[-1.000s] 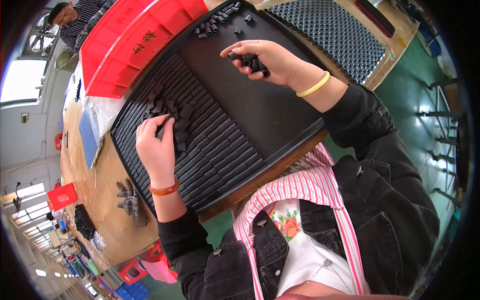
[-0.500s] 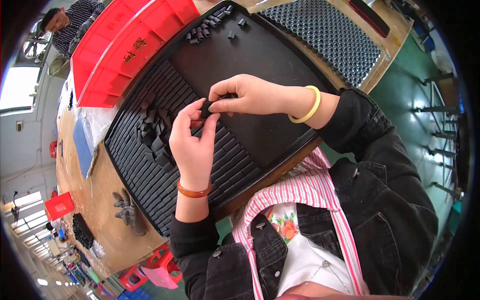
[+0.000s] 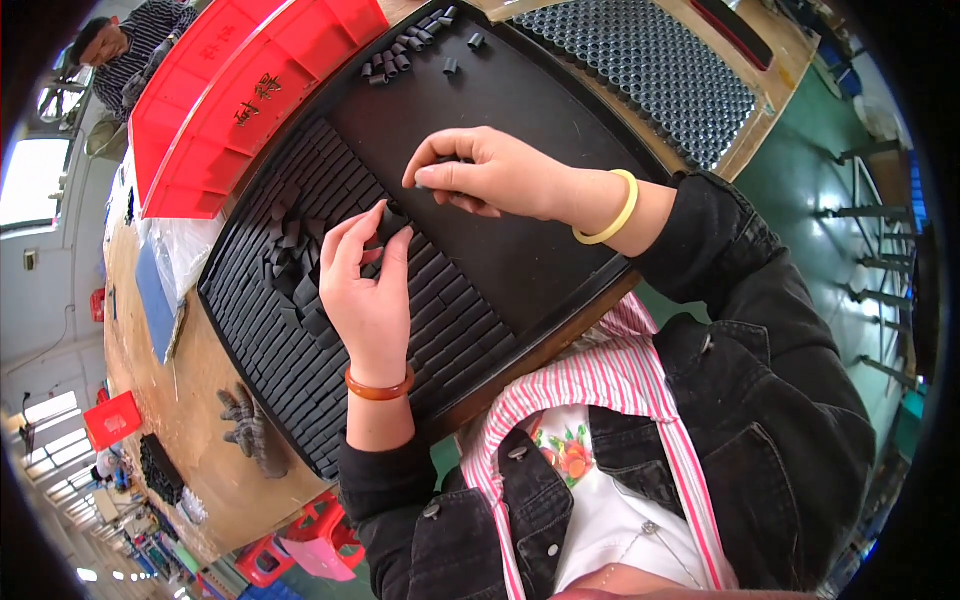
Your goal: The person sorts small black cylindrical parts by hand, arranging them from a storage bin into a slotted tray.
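A wooden workbench (image 3: 185,370) stands over a green floor (image 3: 790,215). At far left: one small red box (image 3: 113,420). Next: one large red bin (image 3: 205,150), dark characters marked on its side, and one grey glove (image 3: 252,435). Centre: one black tray (image 3: 570,250). Its left part carries close rows of black pieces (image 3: 450,325), too many to count, with a loose heap (image 3: 290,255) on top. The left hand (image 3: 365,295) pinches one black tube (image 3: 393,220) above the rows' inner edge. Two tubes (image 3: 450,66) lie apart near a tube cluster (image 3: 395,56). The right hand (image 3: 480,175) is curled around dark pieces, count hidden. At right: one block of metallic rings (image 3: 650,80).
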Demonstrator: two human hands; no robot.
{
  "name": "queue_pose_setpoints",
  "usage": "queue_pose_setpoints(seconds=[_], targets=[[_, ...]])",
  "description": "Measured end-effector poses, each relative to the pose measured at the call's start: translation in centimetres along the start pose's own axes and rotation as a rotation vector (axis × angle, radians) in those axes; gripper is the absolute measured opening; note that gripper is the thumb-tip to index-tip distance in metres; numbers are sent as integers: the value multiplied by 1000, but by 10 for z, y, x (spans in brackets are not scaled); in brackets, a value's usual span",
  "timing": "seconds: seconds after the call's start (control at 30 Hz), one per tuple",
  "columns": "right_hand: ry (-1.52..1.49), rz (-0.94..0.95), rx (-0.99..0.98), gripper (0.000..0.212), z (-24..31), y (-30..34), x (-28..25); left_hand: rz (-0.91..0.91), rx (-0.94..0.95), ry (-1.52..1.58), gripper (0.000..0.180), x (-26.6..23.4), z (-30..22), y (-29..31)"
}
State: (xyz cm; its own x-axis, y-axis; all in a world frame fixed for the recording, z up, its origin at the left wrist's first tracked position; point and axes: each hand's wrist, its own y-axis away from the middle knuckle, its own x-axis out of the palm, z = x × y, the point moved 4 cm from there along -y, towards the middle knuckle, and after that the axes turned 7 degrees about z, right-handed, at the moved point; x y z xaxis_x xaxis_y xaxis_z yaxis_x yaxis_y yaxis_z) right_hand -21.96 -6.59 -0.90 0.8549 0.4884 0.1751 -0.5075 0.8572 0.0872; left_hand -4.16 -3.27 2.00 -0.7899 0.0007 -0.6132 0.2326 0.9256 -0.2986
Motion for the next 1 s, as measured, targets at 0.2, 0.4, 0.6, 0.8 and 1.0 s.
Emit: queue_pose_setpoints(seconds=[0.2, 0.4, 0.6, 0.8, 1.0], targets=[[316, 28, -293, 17, 4, 2, 9, 83, -105, 146, 21, 6, 6, 3], [543, -76, -415, 24, 9, 4, 10, 102, -83, 184, 19, 10, 7, 3], [595, -56, -342, 24, 10, 5, 10, 105, -135, 306, 21, 15, 16, 4], [672, -104, -516, 20, 10, 9, 13, 70, -127, 264, 24, 11, 9, 6], [620, -49, -296, 20, 10, 23, 7, 163, -9, 147, 28, 12, -2, 5]])
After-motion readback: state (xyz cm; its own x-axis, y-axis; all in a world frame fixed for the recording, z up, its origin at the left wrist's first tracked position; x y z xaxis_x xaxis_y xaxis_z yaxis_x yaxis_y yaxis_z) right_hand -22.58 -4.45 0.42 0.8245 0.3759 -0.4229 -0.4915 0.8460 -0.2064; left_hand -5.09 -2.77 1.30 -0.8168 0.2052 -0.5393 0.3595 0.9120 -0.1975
